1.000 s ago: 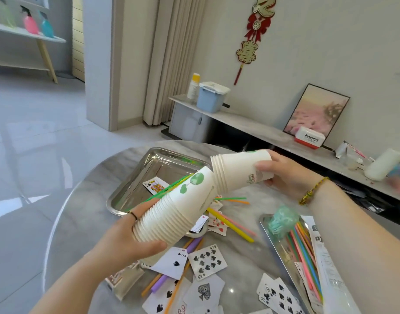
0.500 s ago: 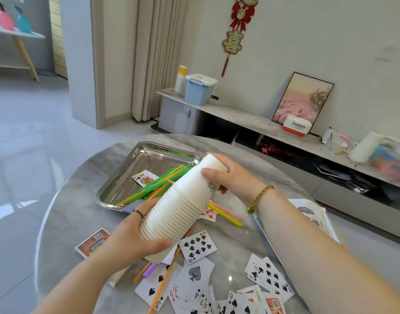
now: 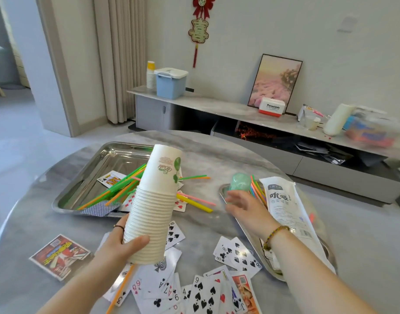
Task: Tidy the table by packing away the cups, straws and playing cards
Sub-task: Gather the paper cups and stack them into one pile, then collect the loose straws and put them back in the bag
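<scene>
A round grey marble table [image 3: 219,143] carries a steel tray [image 3: 108,159] on its far left and a second tray [image 3: 222,189] on the right. Playing cards [image 3: 203,288] lie scattered along the near side, loose straws [image 3: 194,202] lie between the trays, and a card box [image 3: 58,257] sits on the left.

Walls [image 3: 330,41] white, plain | floor [image 3: 24,143] pale, glossy | curtain [image 3: 119,60] beige, full-length | console [image 3: 217,107] low, grey-topped | right end blurred, apparently cluttered

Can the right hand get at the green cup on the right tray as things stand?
Probably yes. The right hand is open and empty, just short of the green cup, with nothing between them. The left hand holds the paper cup stack off to the side.
</scene>
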Motion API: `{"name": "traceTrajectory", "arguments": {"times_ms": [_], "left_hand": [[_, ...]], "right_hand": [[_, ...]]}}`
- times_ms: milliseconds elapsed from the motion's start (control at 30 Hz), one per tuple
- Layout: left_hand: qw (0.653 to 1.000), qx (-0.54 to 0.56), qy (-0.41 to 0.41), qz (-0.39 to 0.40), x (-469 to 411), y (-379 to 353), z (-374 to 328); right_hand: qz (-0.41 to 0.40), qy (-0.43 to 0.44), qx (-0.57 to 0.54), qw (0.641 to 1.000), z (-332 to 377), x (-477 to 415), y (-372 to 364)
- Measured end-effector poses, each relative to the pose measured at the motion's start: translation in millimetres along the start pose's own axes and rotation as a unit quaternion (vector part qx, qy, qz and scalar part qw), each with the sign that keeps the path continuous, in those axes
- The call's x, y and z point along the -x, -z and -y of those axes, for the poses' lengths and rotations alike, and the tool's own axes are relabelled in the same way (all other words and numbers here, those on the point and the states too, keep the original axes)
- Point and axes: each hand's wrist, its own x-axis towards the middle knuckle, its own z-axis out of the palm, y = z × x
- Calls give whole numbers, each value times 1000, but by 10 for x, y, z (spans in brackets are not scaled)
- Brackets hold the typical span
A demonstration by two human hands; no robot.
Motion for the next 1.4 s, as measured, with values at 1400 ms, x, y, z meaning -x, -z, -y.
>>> {"name": "traceTrajectory", "arguments": {"times_ms": [1400], "left_hand": [[979, -163, -112, -41, -1662, -2244, 782]], "right_hand": [[-69, -52, 366, 927, -1350, -102, 707]]}}
